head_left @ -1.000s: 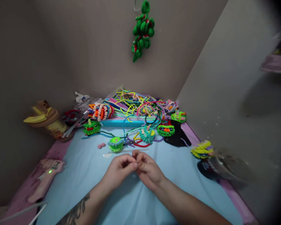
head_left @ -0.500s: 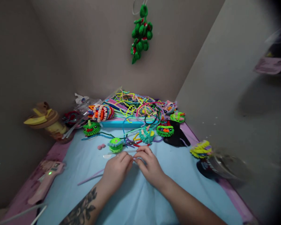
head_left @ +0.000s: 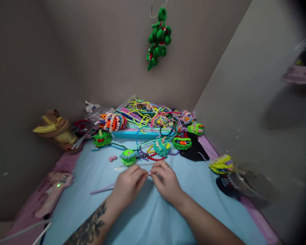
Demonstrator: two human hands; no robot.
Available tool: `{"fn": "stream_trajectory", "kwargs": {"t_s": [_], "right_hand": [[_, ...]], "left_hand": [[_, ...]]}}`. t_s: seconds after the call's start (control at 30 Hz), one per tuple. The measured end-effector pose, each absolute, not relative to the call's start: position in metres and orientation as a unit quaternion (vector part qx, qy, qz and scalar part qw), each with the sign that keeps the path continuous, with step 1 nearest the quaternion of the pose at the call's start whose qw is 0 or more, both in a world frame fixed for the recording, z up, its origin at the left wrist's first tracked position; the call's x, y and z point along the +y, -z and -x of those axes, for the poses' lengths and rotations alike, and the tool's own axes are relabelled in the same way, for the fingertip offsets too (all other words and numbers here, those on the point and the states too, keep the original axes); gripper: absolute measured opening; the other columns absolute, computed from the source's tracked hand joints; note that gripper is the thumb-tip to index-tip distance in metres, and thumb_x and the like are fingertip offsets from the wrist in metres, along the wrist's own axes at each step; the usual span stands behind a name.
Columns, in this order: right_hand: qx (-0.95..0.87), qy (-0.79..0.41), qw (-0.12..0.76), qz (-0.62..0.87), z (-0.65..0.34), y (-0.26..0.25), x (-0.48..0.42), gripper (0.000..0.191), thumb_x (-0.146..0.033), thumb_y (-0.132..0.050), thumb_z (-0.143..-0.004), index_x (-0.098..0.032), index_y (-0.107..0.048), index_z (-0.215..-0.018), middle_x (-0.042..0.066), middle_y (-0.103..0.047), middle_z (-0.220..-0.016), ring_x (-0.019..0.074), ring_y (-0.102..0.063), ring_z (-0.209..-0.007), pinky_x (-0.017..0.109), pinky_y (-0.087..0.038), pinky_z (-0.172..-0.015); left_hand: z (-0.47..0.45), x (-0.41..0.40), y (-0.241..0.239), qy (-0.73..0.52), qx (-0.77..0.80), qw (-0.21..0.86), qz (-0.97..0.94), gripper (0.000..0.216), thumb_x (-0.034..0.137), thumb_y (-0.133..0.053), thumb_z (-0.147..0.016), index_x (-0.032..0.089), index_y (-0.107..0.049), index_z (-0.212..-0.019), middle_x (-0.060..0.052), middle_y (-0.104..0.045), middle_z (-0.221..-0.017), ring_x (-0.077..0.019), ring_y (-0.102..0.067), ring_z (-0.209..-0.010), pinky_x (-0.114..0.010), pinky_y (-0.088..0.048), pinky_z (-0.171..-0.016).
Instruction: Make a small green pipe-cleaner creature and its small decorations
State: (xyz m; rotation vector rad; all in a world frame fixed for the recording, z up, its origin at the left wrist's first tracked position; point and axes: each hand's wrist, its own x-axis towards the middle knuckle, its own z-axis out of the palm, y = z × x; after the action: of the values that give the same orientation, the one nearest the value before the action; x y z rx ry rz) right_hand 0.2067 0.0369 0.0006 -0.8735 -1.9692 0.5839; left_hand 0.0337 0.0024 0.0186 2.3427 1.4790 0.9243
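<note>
My left hand and my right hand meet over the blue cloth, thumbs and forefingers pinched together. Between their fingertips shows a small bit of lilac pipe cleaner; most of it is covered by the fingers. From behind my left wrist a lilac strand sticks out to the left, and I cannot tell whether it joins the pinched bit. Just beyond my fingers lies a thin pale flat tool. A green fuzzy ball figure with a light-blue frill sits behind it, with two pink pompoms to its left.
Tangled pipe cleaners heap over a blue tray at the back. Red-handled pliers lie near a teal figure. A pink glue gun rests at left, a clear container at right. Several fuzzy figures stand around.
The whole view has shifted, with the table's things appearing slightly further right. Both hands keep their pinch on the lilac bit; the right fingers look more curled.
</note>
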Motion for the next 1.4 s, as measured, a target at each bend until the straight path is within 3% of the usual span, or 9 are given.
{"fn": "stream_trajectory", "kwargs": {"t_s": [0.3, 0.47, 0.6, 0.77, 0.87, 1.0, 1.23, 1.4], "right_hand": [[-0.649, -0.444, 0.483, 0.385, -0.201, -0.005, 0.033, 0.010, -0.012, -0.064, -0.074, -0.019, -0.064, -0.067, 0.001, -0.055, -0.075, 0.0138, -0.055, -0.070, 0.024, -0.041, -0.059], [-0.591, -0.506, 0.525, 0.345, -0.198, -0.002, 0.030, 0.007, -0.015, -0.065, -0.074, -0.021, -0.065, -0.069, 0.001, -0.054, -0.077, 0.0136, -0.054, -0.073, 0.025, -0.043, -0.064], [-0.591, -0.532, 0.509, 0.330, -0.197, 0.000, 0.032, 0.006, -0.019, -0.066, -0.075, -0.020, -0.064, -0.070, 0.001, -0.054, -0.077, 0.0135, -0.054, -0.073, 0.025, -0.043, -0.064], [-0.686, -0.429, 0.461, 0.365, -0.201, -0.004, 0.031, 0.005, -0.017, -0.062, -0.079, -0.020, -0.065, -0.080, 0.003, -0.054, -0.084, 0.0140, -0.053, -0.073, 0.025, -0.043, -0.060], [-0.759, -0.306, 0.453, 0.353, -0.206, -0.004, 0.031, 0.016, -0.012, -0.056, -0.083, -0.021, -0.065, -0.092, 0.005, -0.055, -0.089, 0.0167, -0.053, -0.082, 0.029, -0.045, -0.071], [-0.819, -0.209, 0.433, 0.314, -0.210, 0.000, 0.034, 0.013, -0.011, -0.056, -0.084, -0.020, -0.064, -0.089, 0.005, -0.057, -0.083, 0.0181, -0.052, -0.083, 0.032, -0.044, -0.074], [-0.834, -0.199, 0.416, 0.303, -0.214, -0.001, 0.038, 0.012, -0.013, -0.056, -0.084, -0.020, -0.065, -0.080, 0.004, -0.058, -0.077, 0.0179, -0.051, -0.078, 0.032, -0.044, -0.071], [-0.786, -0.271, 0.443, 0.336, -0.217, -0.008, 0.041, 0.011, -0.015, -0.059, -0.081, -0.021, -0.067, -0.075, 0.003, -0.057, -0.076, 0.0168, -0.054, -0.075, 0.032, -0.044, -0.070]], "left_hand": [[-0.044, 0.002, -0.028, -0.397, 0.522, 0.233, -0.718, 0.011, 0.019, -0.055, -0.085, 0.017, -0.062, -0.077, 0.000, -0.059, -0.070, -0.0123, -0.055, -0.067, -0.022, -0.041, -0.061], [-0.049, -0.003, -0.028, -0.451, 0.505, 0.213, -0.704, 0.011, 0.018, -0.055, -0.086, 0.017, -0.061, -0.076, 0.000, -0.057, -0.070, -0.0116, -0.054, -0.066, -0.021, -0.041, -0.060], [-0.048, -0.004, -0.026, -0.450, 0.485, 0.185, -0.727, 0.009, 0.016, -0.052, -0.087, 0.018, -0.057, -0.080, 0.000, -0.056, -0.073, -0.0119, -0.053, -0.068, -0.021, -0.042, -0.062], [-0.045, 0.000, -0.023, -0.400, 0.492, 0.174, -0.753, 0.009, 0.016, -0.050, -0.088, 0.018, -0.054, -0.080, -0.001, -0.054, -0.074, -0.0127, -0.053, -0.069, -0.022, -0.043, -0.063], [-0.044, 0.002, -0.023, -0.362, 0.500, 0.165, -0.769, 0.011, 0.015, -0.048, -0.089, 0.017, -0.054, -0.080, -0.002, -0.055, -0.076, -0.0135, -0.054, -0.070, -0.023, -0.044, -0.063], [-0.043, 0.002, -0.023, -0.312, 0.498, 0.146, -0.796, 0.015, 0.016, -0.044, -0.091, 0.016, -0.056, -0.082, -0.003, -0.056, -0.077, -0.0151, -0.055, -0.071, -0.025, -0.046, -0.064], [-0.041, 0.002, -0.023, -0.293, 0.489, 0.184, -0.801, 0.021, 0.020, -0.039, -0.093, 0.017, -0.059, -0.087, -0.005, -0.058, -0.081, -0.0160, -0.056, -0.075, -0.027, -0.047, -0.068], [-0.042, 0.000, -0.028, -0.346, 0.501, 0.259, -0.750, 0.016, 0.019, -0.044, -0.090, 0.018, -0.060, -0.093, -0.005, -0.061, -0.086, -0.0156, -0.057, -0.079, -0.027, -0.046, -0.072]]}}
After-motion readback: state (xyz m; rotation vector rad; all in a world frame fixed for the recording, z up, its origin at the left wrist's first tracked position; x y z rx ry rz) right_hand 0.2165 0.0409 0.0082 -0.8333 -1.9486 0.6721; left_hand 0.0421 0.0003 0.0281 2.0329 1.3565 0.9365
